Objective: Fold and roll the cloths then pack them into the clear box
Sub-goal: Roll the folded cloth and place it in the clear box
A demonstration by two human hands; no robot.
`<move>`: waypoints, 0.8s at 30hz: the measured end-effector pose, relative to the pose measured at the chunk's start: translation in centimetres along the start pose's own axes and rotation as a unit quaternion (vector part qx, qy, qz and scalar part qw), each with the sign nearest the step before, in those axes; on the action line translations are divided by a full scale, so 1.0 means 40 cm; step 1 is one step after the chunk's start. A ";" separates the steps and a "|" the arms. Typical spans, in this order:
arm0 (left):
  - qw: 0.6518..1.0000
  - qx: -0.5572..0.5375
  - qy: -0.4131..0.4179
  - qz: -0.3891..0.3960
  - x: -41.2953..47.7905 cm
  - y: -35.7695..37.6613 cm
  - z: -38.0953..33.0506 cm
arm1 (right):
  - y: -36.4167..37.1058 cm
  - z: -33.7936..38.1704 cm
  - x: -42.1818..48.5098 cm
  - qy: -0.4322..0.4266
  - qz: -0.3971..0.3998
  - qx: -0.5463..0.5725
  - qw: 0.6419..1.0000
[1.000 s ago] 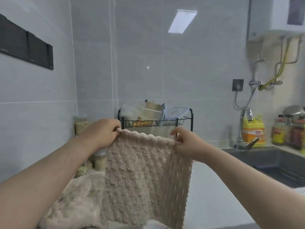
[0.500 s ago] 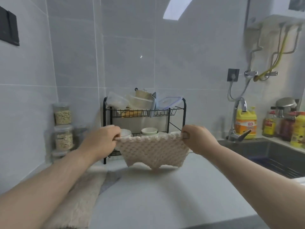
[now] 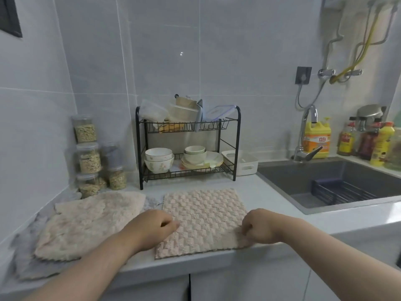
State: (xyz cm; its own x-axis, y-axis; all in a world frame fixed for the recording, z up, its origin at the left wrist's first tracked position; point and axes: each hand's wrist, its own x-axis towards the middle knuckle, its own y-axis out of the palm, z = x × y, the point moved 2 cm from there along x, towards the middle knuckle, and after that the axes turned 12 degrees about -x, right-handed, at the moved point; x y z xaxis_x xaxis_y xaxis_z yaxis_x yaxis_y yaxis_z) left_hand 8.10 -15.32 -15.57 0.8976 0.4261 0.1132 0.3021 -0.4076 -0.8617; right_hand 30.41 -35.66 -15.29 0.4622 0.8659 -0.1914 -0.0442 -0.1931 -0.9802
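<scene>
A pinkish beige waffle-textured cloth (image 3: 204, 216) lies spread flat on the white counter (image 3: 267, 198), its near edge at the counter's front. My left hand (image 3: 152, 228) pinches the cloth's left side and my right hand (image 3: 260, 229) pinches its right side, both near the front corners. A fluffier beige cloth (image 3: 91, 220) lies to the left on top of a grey cloth (image 3: 32, 263). Clear plastic boxes (image 3: 154, 111) and a clear lid (image 3: 219, 111) sit on the top shelf of the black wire rack (image 3: 237, 144).
Bowls and plates fill the rack's lower shelf, with a white tray (image 3: 243, 162) beside it. Stacked grain jars (image 3: 86, 157) stand in the left corner. A dark sink (image 3: 332, 183) with faucet, yellow detergent bottle (image 3: 316, 137) and sauce bottles lies to the right.
The cloth was held up in the air by its top corners; both hands have brought it down and laid it flat on the counter. The view has tilted downward.
</scene>
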 end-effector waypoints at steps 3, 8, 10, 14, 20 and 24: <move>0.998 0.031 -0.020 0.053 0.015 0.025 0.003 | -0.012 0.003 0.017 0.008 -0.051 0.037 0.998; 0.976 0.135 -0.068 0.156 0.005 0.086 0.021 | 0.037 0.025 0.037 0.001 0.034 -0.014 0.999; 0.970 0.157 -0.083 0.164 0.012 0.089 0.025 | 0.053 0.020 0.050 0.011 0.026 -0.048 0.998; 0.965 0.158 -0.098 0.186 0.035 0.084 0.036 | 0.071 0.011 0.076 0.008 -0.001 -0.047 0.999; 0.991 0.101 -0.083 0.026 0.144 0.040 0.041 | 0.008 -0.014 0.125 0.039 -0.150 0.005 0.988; 0.991 0.056 -0.117 -0.042 0.286 0.006 0.098 | -0.026 -0.049 0.249 0.080 -0.187 0.036 0.978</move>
State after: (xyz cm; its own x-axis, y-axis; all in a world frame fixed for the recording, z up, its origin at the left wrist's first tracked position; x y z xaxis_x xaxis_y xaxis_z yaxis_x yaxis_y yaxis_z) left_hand 17.17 -7.39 -16.42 0.7680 0.6355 0.0799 0.3231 -0.2767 -0.9050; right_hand 36.80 -27.75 -16.08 0.5912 0.7847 0.1864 0.0950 0.1617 -0.9823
